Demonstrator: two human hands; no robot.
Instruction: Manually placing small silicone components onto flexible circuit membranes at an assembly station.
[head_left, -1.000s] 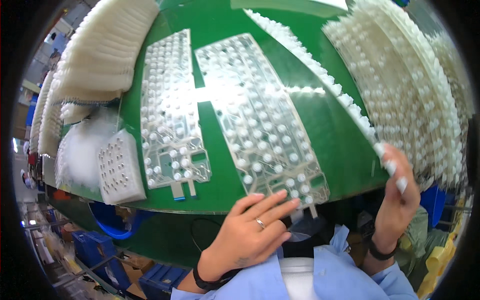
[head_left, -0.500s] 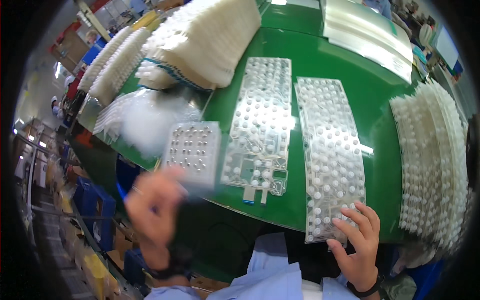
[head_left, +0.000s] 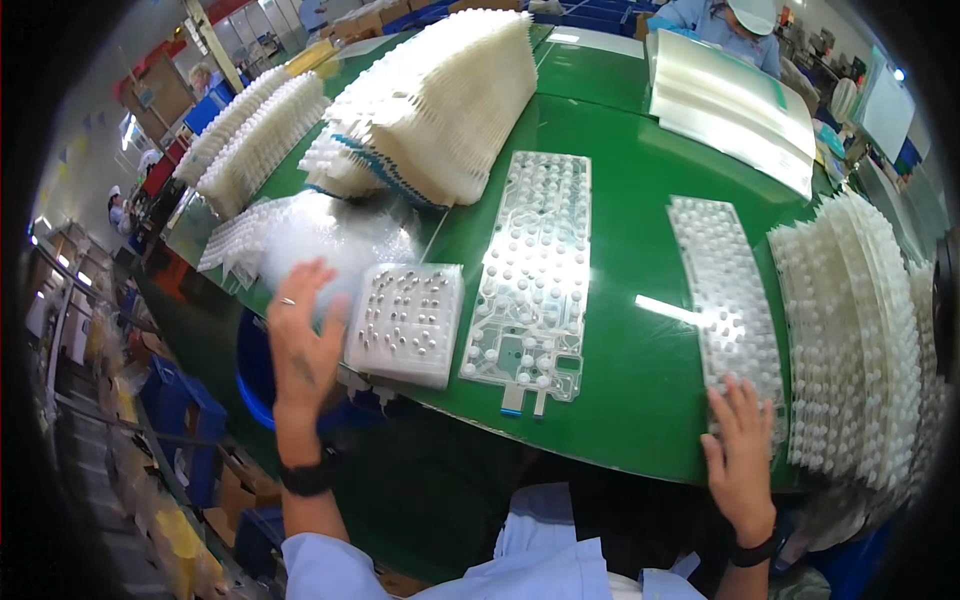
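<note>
My left hand [head_left: 305,345] is open, fingers apart, in the air just left of a small square stack of white sheets with silvery dots [head_left: 408,325]. It appears to hold nothing. Fingers of my right hand [head_left: 742,455] lie outstretched on the near end of a narrow translucent sheet with rows of white domes [head_left: 722,275]; the hand is open and covers part of that end. Between the hands, a clear keyboard membrane [head_left: 535,260] with white domes and printed traces lies flat, its blue-tipped tails toward me.
A tall stack of dome sheets [head_left: 440,100] stands at the back left, before crumpled clear plastic [head_left: 345,245]. More sheets stand on edge [head_left: 850,340] at the right. Clear film sheets [head_left: 735,105] lie at the back. The green table [head_left: 610,400] drops off toward me; a blue bin [head_left: 257,370] is below.
The domed sheet under my right hand has slid right, away from the membrane. My left hand has risen and its fingers have spread. The whole view has also shifted a little.
</note>
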